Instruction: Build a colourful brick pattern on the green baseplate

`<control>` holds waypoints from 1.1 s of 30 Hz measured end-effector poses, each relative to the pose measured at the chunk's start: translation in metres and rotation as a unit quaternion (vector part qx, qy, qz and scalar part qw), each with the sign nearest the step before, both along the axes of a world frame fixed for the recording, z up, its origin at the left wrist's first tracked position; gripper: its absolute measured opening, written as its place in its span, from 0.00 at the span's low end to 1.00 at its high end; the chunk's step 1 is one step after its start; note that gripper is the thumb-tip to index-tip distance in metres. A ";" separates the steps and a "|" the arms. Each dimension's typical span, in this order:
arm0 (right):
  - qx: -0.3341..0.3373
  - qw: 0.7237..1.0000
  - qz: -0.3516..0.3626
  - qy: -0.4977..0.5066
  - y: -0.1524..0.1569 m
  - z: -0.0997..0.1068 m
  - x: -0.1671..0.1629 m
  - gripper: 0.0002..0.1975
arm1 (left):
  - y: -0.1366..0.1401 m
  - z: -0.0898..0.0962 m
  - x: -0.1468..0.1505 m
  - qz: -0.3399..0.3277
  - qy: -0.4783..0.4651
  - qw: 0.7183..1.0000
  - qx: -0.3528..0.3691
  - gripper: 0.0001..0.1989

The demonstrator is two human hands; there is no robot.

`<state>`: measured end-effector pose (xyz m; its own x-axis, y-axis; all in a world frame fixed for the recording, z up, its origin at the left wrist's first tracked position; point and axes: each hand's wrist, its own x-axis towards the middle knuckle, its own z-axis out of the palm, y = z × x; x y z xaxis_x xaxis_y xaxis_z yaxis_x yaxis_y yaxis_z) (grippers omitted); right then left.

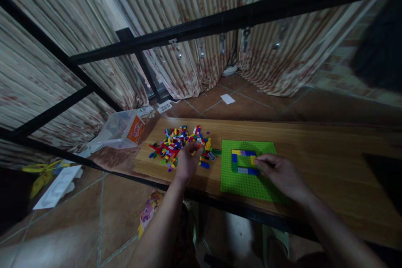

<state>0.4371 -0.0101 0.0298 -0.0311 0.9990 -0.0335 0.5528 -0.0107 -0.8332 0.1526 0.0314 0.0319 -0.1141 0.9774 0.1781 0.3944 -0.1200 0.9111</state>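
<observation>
My left hand (pixel 188 161) is over the right side of a loose pile of coloured toy building bricks (pixel 172 144), its fingers closed. A small orange-red brick (pixel 199 146) shows at its fingertips. On the wooden table lies a green baseplate (pixel 230 184) carrying a rectangular outline of blue, yellow, purple, grey and green bricks (pixel 242 171). With thumb and fingers pinched together, my right hand (pixel 278 169) is at the right side of this outline, touching a yellow brick (pixel 253 159). Part of the outline's lower right corner is hidden by that hand.
A clear plastic box (pixel 121 130) with an orange label stands beyond the table's left end. Dark metal bars (pixel 201 31) cross in front of striped curtains. A dark flat object (pixel 385 176) is at the right edge. White papers (pixel 228 99) lie on the tiled floor.
</observation>
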 end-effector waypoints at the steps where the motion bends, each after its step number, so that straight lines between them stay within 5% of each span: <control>1: 0.010 1.000 0.001 0.017 -0.001 0.001 -0.006 0.17 | -0.001 0.000 0.010 -0.024 -0.077 0.997 -0.019 0.09; 5: 0.044 0.988 0.007 0.147 -0.005 0.005 -0.032 0.19 | -0.012 0.000 0.053 -0.104 -0.238 0.963 -0.064 0.11; 13: 0.085 0.971 -0.008 0.222 -0.007 0.006 -0.051 0.18 | -0.032 -0.001 0.092 -0.192 -0.218 0.957 -0.007 0.08; 24: 0.039 0.956 -0.040 0.287 -0.003 0.007 -0.038 0.16 | -0.033 0.004 0.090 -0.172 -0.262 0.948 -0.064 0.08; 33: 0.058 0.983 -0.094 0.150 0.005 -0.007 -0.021 0.14 | -0.021 0.016 0.071 -0.077 -0.303 0.945 -0.100 0.15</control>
<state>0.4165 -0.0054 0.0231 0.1638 0.9845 0.0630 0.2800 0.0149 -0.9599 0.2234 0.0107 0.0480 0.0110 0.9979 -0.0638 -0.2147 0.0647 0.9745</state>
